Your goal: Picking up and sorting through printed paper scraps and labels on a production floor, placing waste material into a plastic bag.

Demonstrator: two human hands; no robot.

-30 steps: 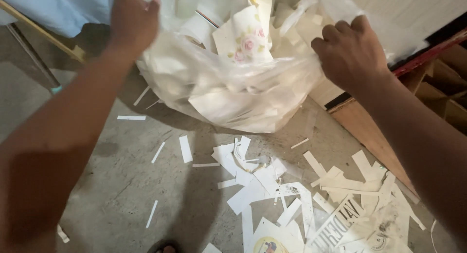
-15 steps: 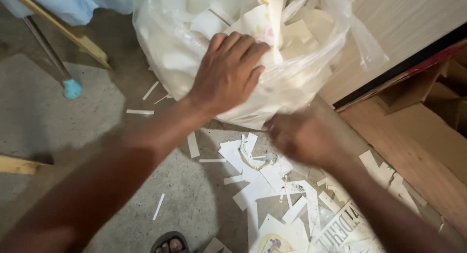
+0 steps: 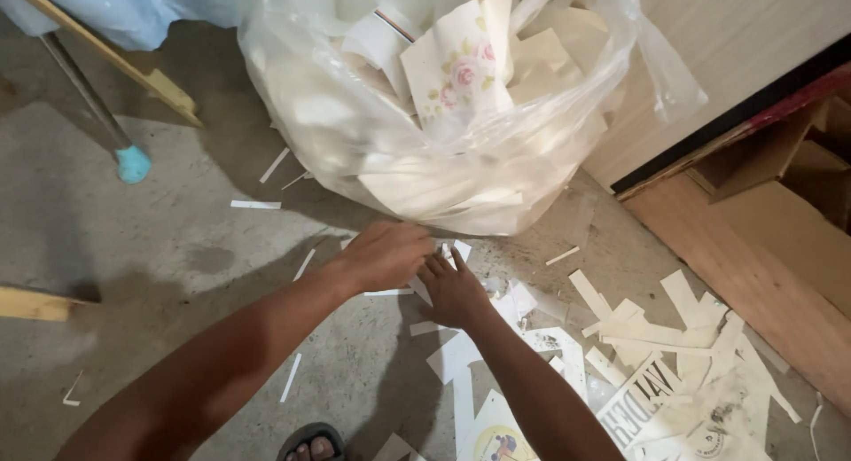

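A big clear plastic bag (image 3: 417, 151) stuffed with cream paper and card offcuts stands on the concrete floor; one piece inside bears pink flowers (image 3: 456, 75). Below it, my left hand (image 3: 386, 255) lies palm down on white paper scraps (image 3: 461, 248) at the foot of the bag. Touching it, my right hand (image 3: 452, 288) presses flat on the same scraps, fingers pointing toward the bag. Whether either hand has closed on a piece is hidden under the palms.
More cut strips and printed card pieces (image 3: 647, 363) litter the floor at the right. A wooden board and cardboard boxes (image 3: 780, 230) run along the right. A metal leg with a blue foot (image 3: 133, 164) and wooden slats (image 3: 35, 303) stand left. A sandalled foot (image 3: 310, 443) shows below.
Both hands left the bag's rim and side and came down to the floor, meeting over the scraps at the bag's foot. The view shifted down slightly.
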